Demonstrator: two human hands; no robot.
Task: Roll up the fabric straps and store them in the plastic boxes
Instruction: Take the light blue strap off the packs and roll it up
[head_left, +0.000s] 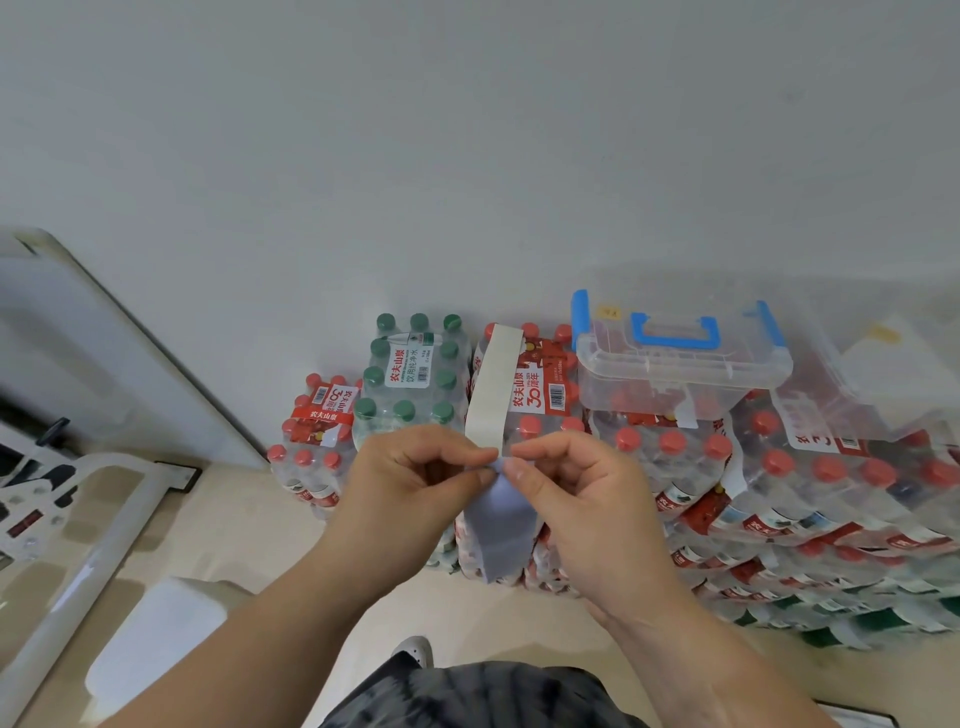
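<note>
A fabric strap (492, 387), cream on one side and pale lilac on the other, lies over a pack of red-capped bottles and hangs down toward me. My left hand (410, 483) and my right hand (566, 488) both pinch it at the fold where it bends over the pack's edge, thumbs and forefingers meeting. The lilac end (501, 530) dangles below my fingers. A clear plastic box (675, 374) with a blue handle and blue clips stands shut on the packs to the right. A second clear box (883, 374) sits further right, blurred.
Shrink-wrapped packs of water bottles (779, 493) are stacked along the white wall, with a green-capped pack (410, 379) at the left. A white panel (104, 353) leans at the left over a pale frame (78, 545). Beige floor and my shoe (415, 652) lie below.
</note>
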